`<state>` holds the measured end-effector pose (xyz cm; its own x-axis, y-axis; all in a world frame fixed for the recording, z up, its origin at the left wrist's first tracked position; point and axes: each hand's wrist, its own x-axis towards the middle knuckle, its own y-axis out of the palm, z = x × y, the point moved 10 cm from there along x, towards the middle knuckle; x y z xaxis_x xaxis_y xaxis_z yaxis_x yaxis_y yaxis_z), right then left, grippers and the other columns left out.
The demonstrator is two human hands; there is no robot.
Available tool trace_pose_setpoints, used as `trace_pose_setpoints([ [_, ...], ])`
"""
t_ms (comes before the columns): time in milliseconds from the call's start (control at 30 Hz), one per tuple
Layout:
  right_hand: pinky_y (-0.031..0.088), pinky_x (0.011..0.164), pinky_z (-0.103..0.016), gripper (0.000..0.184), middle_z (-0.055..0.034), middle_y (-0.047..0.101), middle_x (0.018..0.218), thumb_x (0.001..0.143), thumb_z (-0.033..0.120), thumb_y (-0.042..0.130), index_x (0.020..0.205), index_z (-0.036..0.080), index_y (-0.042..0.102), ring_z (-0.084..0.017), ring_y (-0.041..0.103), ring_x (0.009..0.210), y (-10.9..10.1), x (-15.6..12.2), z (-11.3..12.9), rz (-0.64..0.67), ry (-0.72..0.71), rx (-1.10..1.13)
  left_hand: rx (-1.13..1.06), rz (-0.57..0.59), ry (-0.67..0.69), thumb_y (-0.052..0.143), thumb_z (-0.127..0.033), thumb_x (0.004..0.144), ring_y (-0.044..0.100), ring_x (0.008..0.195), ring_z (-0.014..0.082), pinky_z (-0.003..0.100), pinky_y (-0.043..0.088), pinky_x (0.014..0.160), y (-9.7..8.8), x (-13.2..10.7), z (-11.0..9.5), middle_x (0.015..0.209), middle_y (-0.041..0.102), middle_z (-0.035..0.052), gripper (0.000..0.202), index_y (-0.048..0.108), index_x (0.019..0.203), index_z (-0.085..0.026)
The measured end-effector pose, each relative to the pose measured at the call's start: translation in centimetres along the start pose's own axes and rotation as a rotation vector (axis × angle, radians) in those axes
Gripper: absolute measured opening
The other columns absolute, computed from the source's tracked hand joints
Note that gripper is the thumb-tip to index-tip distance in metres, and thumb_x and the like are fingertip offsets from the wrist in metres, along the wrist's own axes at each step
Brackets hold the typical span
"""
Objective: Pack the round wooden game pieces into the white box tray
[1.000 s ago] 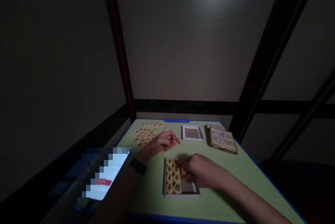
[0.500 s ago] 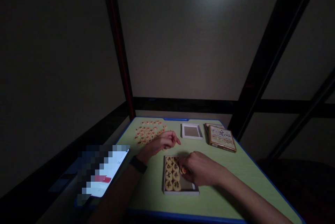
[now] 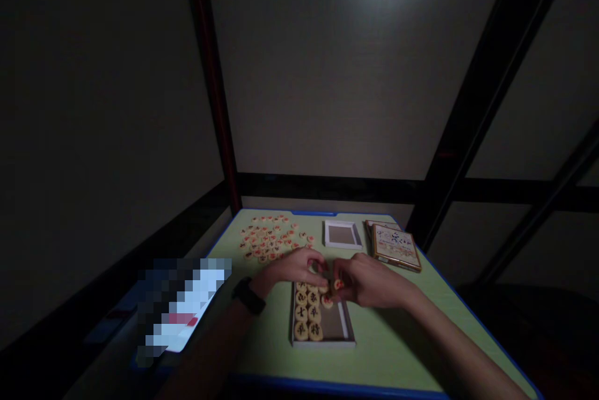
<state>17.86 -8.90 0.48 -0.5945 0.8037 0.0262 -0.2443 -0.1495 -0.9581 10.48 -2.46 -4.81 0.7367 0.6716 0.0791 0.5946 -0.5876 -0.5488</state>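
A shallow white box tray (image 3: pixel 348 331) lies on the green table (image 3: pixel 402 331) in front of me, with several round wooden game pieces (image 3: pixel 308 314) in rows in its left part. My left hand (image 3: pixel 294 266) and my right hand (image 3: pixel 372 280) meet just above the tray's far edge. The right hand pinches a round piece with a red mark (image 3: pixel 337 284). The left hand's fingers are curled together beside it; what they hold is hidden. A dark watch band sits on my left wrist (image 3: pixel 248 295).
Several loose round pieces (image 3: pixel 269 238) are spread at the table's far left. An empty white box half (image 3: pixel 342 234) and a printed box lid (image 3: pixel 397 247) lie at the far side. A lit, blurred screen (image 3: pixel 185 309) stands left of the table. Dark wall beams rise behind.
My right hand lifted from the tray's right part toward its far edge with a piece. My left hand moved right and nearer to meet it. More of the tray shows.
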Motion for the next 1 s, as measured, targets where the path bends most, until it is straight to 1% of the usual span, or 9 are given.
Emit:
trace_pose_setpoints([
  [133, 0.030, 0.059, -0.026, 0.018, -0.0031, 0.070, 0.075, 0.074, 0.028, 0.078, 0.084, 0.018, 0.068, -0.018, 0.061, 0.069, 1.7, 0.3, 1.1, 0.077, -0.071, -0.063, 0.145, -0.016, 0.033, 0.082, -0.027, 0.060, 0.053, 0.073, 0.0146, 0.024, 0.038, 0.065, 0.6, 0.1, 0.0, 0.078, 0.066, -0.0006, 0.029, 0.074, 0.086, -0.017],
  [233, 0.031, 0.059, -0.027, 0.020, -0.0049, 0.072, 0.081, 0.071, 0.028, 0.080, 0.083, 0.018, 0.068, -0.020, 0.064, 0.073, 2.8, 0.6, 1.7, 0.085, -0.103, -0.101, 0.161, -0.014, 0.050, 0.079, -0.022, 0.061, 0.056, 0.073, 0.0147, 0.023, 0.041, 0.067, 0.9, 0.2, 0.0, 0.081, 0.069, -0.0002, 0.028, 0.075, 0.088, -0.018],
  [333, 0.032, 0.060, -0.027, 0.018, -0.0074, 0.073, 0.086, 0.073, 0.027, 0.078, 0.083, 0.017, 0.067, -0.021, 0.066, 0.075, 3.4, 0.8, 1.7, 0.067, -0.105, -0.141, 0.157, -0.020, 0.063, 0.077, -0.020, 0.063, 0.057, 0.073, 0.0146, 0.023, 0.042, 0.067, 0.8, 0.2, 0.0, 0.081, 0.070, 0.0003, 0.026, 0.075, 0.089, -0.018],
  [500, 0.034, 0.060, -0.028, 0.029, -0.0114, 0.073, 0.089, 0.078, 0.035, 0.075, 0.097, 0.015, 0.066, -0.024, 0.067, 0.077, 3.7, 0.8, 1.4, 0.069, -0.064, -0.194, 0.132, -0.042, 0.039, 0.067, -0.017, 0.069, 0.056, 0.070, 0.0140, 0.023, 0.042, 0.064, 0.4, 0.3, 0.2, 0.078, 0.070, 0.0010, 0.022, 0.075, 0.090, -0.017],
  [600, 0.033, 0.059, -0.028, 0.037, -0.0104, 0.073, 0.088, 0.078, 0.035, 0.075, 0.107, 0.016, 0.062, -0.023, 0.067, 0.075, 3.6, 0.7, 1.4, 0.069, -0.048, -0.189, 0.116, -0.075, -0.008, 0.062, -0.012, 0.068, 0.055, 0.069, 0.0139, 0.022, 0.042, 0.062, 0.1, 0.4, 0.8, 0.074, 0.068, 0.0001, 0.024, 0.075, 0.087, -0.017],
  [667, 0.031, 0.057, -0.027, 0.039, -0.0083, 0.073, 0.086, 0.075, 0.032, 0.075, 0.109, 0.017, 0.061, -0.023, 0.066, 0.073, 3.4, 0.6, 1.5, 0.064, -0.047, -0.178, 0.118, -0.095, -0.038, 0.061, -0.010, 0.066, 0.054, 0.067, 0.0134, 0.022, 0.041, 0.061, -0.1, 0.4, 1.2, 0.071, 0.067, -0.0006, 0.025, 0.075, 0.085, -0.017],
  [733, 0.028, 0.055, -0.027, 0.035, -0.0069, 0.072, 0.085, 0.073, 0.026, 0.073, 0.104, 0.018, 0.061, -0.022, 0.066, 0.072, 3.4, 0.6, 1.7, 0.062, -0.054, -0.173, 0.122, -0.117, -0.047, 0.061, -0.010, 0.066, 0.052, 0.066, 0.0126, 0.022, 0.040, 0.060, -0.3, 0.5, 1.3, 0.069, 0.065, -0.0009, 0.022, 0.075, 0.082, -0.017],
  [833, 0.026, 0.055, -0.028, 0.025, -0.0063, 0.071, 0.084, 0.072, 0.019, 0.067, 0.096, 0.018, 0.061, -0.020, 0.063, 0.071, 3.3, 0.6, 2.1, 0.052, -0.078, -0.165, 0.105, -0.187, -0.015, 0.061, -0.013, 0.069, 0.048, 0.061, 0.0110, 0.021, 0.035, 0.055, -1.0, 0.6, 1.2, 0.064, 0.061, -0.0013, 0.018, 0.074, 0.080, -0.015],
  [1000, 0.027, 0.058, -0.028, 0.018, -0.0047, 0.069, 0.081, 0.074, 0.016, 0.062, 0.092, 0.019, 0.063, -0.019, 0.061, 0.071, 3.6, 0.8, 2.0, 0.052, -0.069, -0.157, 0.058, -0.269, 0.030, 0.061, -0.015, 0.071, 0.042, 0.057, 0.0093, 0.020, 0.029, 0.051, -2.0, 0.6, 0.7, 0.059, 0.055, -0.0021, 0.015, 0.074, 0.079, -0.014],
])
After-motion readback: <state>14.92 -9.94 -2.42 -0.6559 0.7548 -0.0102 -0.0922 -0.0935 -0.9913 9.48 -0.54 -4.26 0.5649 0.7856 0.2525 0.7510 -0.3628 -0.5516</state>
